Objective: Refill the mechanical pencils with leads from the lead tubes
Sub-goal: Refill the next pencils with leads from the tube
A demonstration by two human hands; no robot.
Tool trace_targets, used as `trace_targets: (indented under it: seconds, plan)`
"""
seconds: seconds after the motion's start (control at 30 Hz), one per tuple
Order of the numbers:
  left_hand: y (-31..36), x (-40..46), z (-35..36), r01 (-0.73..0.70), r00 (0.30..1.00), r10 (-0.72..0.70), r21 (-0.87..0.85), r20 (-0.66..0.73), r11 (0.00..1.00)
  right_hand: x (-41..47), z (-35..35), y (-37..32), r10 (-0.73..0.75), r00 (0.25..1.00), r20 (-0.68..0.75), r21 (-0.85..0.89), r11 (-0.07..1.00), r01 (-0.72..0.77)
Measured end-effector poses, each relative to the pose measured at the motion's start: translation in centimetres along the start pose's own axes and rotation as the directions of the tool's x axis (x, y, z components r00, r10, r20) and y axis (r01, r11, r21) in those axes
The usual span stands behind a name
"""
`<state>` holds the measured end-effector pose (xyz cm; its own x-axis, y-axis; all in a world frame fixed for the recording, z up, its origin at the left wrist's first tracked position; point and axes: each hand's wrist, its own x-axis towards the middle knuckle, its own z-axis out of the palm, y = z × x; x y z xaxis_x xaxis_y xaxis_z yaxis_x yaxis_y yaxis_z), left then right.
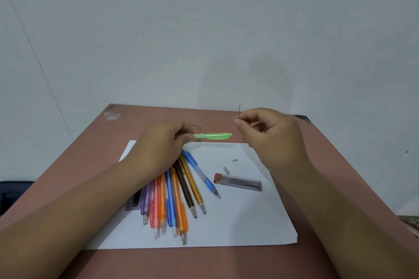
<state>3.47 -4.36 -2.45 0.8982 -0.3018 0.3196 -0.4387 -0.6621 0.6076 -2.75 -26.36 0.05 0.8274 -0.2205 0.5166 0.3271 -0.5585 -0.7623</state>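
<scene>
Between the right hand's (265, 130) pinching fingers (240, 123) stands a thin lead (239, 110), upright. Just beside it, the left hand (162, 142) grips a green pencil (213, 136) level above the counter (95, 142). Below, more pencils (172, 199) fan across white paper (244, 217), near a lead tube (238, 182).

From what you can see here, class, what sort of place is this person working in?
Probably a plain desk against a wall: a reddish-brown table, a bare pale wall behind it, and a white paper sheet under coloured mechanical pencils.
</scene>
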Motion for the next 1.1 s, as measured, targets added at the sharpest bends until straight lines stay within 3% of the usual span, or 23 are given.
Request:
trace_targets:
  seconds: [0.2,0.47,0.67,1.1]
  plan:
    - [-0.8,-0.1,-0.5,-0.036,0.999,0.036,-0.162,-0.003,0.986,-0.2,-0.2,-1.2,0.129,0.991,0.037,0.375,0.917,-0.133]
    - [-1.1,-0.4,-0.5,-0.038,0.997,0.057,-0.291,0.059,0.956,-1.1,0.1,-2.5,0.086,0.985,0.151,0.61,0.776,-0.161]
    - [-1.3,-0.4,-0.5,-0.059,0.995,0.08,-0.301,0.056,0.952,-1.3,0.5,-2.5,0.02,0.981,0.192,0.592,0.795,-0.132]
    - [-1.2,-0.4,-0.4,-0.067,0.994,0.091,-0.293,0.069,0.954,-1.3,0.8,-2.0,-0.052,0.989,0.136,0.542,0.84,-0.031]
